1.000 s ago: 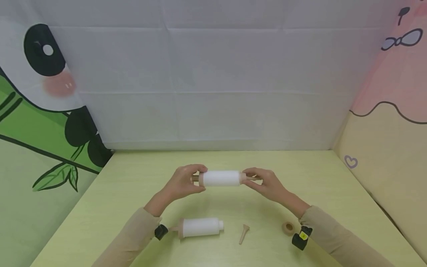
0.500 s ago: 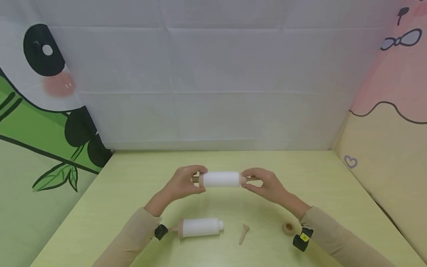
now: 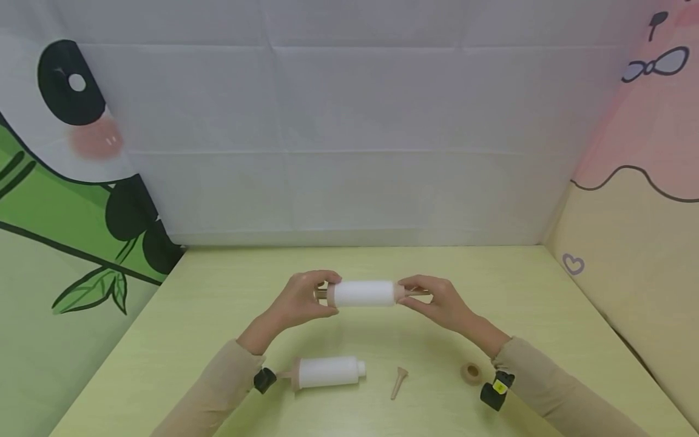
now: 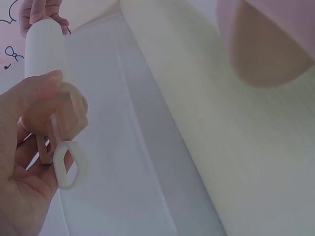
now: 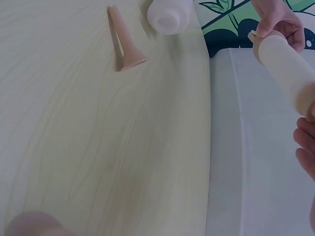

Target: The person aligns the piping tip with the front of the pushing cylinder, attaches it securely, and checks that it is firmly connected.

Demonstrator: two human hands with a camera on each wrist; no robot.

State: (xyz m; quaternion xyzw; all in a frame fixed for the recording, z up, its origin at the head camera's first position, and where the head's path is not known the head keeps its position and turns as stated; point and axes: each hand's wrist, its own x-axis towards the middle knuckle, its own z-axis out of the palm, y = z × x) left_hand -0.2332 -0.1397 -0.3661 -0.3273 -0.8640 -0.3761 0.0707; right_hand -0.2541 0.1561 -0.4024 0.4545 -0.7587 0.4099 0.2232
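Held level above the table is a white cylindrical bottle (image 3: 364,294) with a beige fitting at each end. My left hand (image 3: 299,300) grips its left end, thumb and fingers around the beige collar (image 3: 330,295). Beyond that collar the left wrist view shows beige prongs and a pale loop (image 4: 59,167). At the other end my right hand (image 3: 438,301) pinches the beige cap (image 3: 400,292), and a thin nozzle points right between thumb and fingers. The right wrist view shows the right hand only partly, at its edge.
A second white bottle (image 3: 329,372) with a beige flange lies on the table near its front. To its right are a small beige flared nozzle (image 3: 399,383) and a beige ring (image 3: 471,374). Printed cloth walls (image 3: 349,139) enclose the table's back and sides.
The bottle stays held at nearly the same place, shifting only slightly. My right fingers move slightly at its beige cap. The things lying on the table have not moved.
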